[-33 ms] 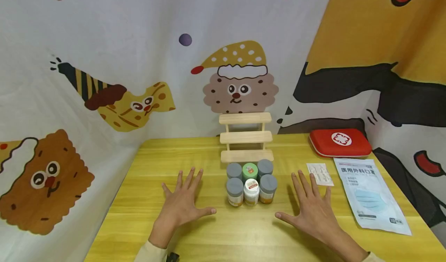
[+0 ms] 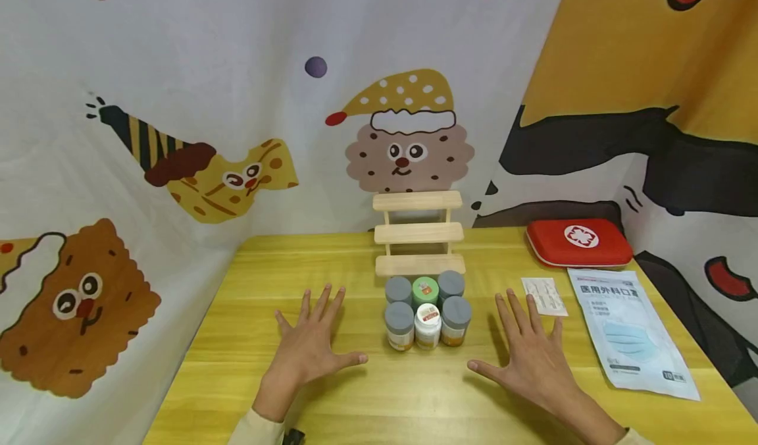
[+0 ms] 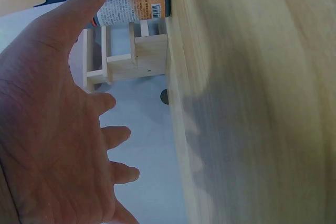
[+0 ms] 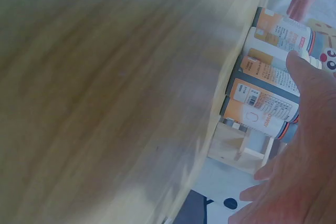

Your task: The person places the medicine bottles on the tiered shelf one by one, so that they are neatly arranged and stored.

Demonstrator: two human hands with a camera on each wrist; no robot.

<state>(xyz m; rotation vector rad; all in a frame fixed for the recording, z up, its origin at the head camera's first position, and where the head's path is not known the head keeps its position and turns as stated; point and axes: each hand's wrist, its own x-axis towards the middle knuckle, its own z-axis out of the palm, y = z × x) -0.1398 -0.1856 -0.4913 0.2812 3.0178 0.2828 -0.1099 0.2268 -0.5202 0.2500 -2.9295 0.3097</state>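
Note:
Several pill bottles stand in two close rows mid-table: grey-capped bottles (image 2: 399, 326), a green-capped bottle (image 2: 425, 289) and a white-capped bottle (image 2: 428, 326). To their left, my left hand (image 2: 310, 346) is spread with straight fingers, apart from the bottles and holding nothing. My right hand (image 2: 533, 359) is spread likewise on their right side, also without anything in it. In the left wrist view, the thumb (image 3: 79, 11) overlaps an orange-and-white bottle label (image 3: 136, 6). The right wrist view shows the bottles' labels (image 4: 265, 98) beyond the right thumb.
Behind the bottles stands a three-step wooden rack (image 2: 418, 233). A red first-aid case (image 2: 579, 242) lies at the back right. Nearer are a small white packet (image 2: 545, 296) and a face-mask pouch (image 2: 633, 333). A printed curtain (image 2: 284, 24) hangs behind the wooden table (image 2: 414, 399).

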